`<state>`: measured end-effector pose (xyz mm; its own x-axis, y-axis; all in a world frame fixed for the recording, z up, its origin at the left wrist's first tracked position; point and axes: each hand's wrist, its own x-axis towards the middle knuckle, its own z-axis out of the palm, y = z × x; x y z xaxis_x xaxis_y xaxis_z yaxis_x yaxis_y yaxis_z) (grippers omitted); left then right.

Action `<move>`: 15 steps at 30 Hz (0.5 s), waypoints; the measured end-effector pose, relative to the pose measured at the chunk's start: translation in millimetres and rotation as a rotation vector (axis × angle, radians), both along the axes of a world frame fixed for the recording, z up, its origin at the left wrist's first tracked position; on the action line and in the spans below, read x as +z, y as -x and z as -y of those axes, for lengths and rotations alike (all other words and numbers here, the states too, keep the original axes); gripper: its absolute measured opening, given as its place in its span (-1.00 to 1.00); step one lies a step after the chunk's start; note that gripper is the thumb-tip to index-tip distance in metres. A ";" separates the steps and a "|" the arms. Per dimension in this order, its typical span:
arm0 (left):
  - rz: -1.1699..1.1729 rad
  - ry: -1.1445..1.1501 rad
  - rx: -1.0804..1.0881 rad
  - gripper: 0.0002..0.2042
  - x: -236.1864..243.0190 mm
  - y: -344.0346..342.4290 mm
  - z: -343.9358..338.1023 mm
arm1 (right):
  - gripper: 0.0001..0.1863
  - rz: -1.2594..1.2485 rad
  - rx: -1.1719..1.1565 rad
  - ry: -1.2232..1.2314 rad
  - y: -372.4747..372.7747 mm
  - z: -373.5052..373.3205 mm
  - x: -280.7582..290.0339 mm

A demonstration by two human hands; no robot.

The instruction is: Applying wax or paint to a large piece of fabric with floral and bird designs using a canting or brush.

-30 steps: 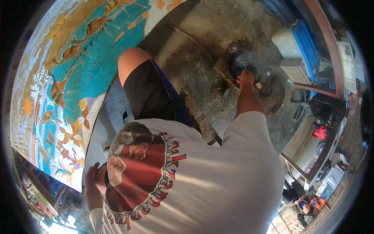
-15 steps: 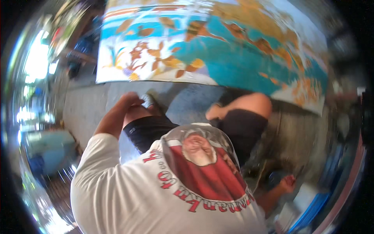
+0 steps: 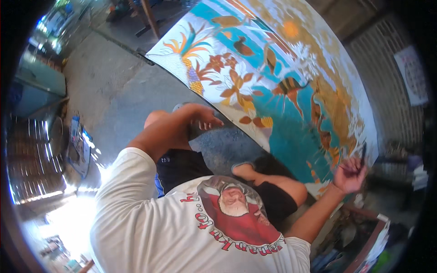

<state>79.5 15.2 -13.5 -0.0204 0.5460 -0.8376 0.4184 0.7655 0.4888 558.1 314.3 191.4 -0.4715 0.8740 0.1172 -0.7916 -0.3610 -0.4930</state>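
Right-hand fingers grip a slim dark tool by the painted cloth

The right hand point(image 3: 349, 176) is raised at the cloth's right end, its fingers bent and drawn close around a slim dark tool point(image 3: 363, 155) that stands nearly upright. In this view the tool overlaps the cloth point(image 3: 291, 136); whether it touches it, I cannot tell. The left hand point(image 3: 202, 117) holds nothing that shows. Its fingers are loosely bent with small gaps between them, just beside the cloth's near edge; contact there is unclear.

The cloth spreads in front of the person, from the upper middle to the right. It bears brown birds, orange and brown flowers, leaves, a teal field and an orange sun. The person sits in a white T-shirt point(image 3: 182, 227) and dark shorts point(image 3: 184, 164), one bare foot point(image 3: 245, 171) near the cloth's edge.

Grey floor point(image 3: 104, 91) runs off to the left, towards a slatted screen point(image 3: 29, 159) with light coming through. On the right, a pale sheet point(image 3: 412, 75) hangs on a ribbed wall point(image 3: 375, 59).
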 end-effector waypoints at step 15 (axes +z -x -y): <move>0.045 -0.417 -0.169 -0.22 7.9 35.5 -19.5 | -0.69 0.604 0.320 -0.486 551.1 101.8 -121.8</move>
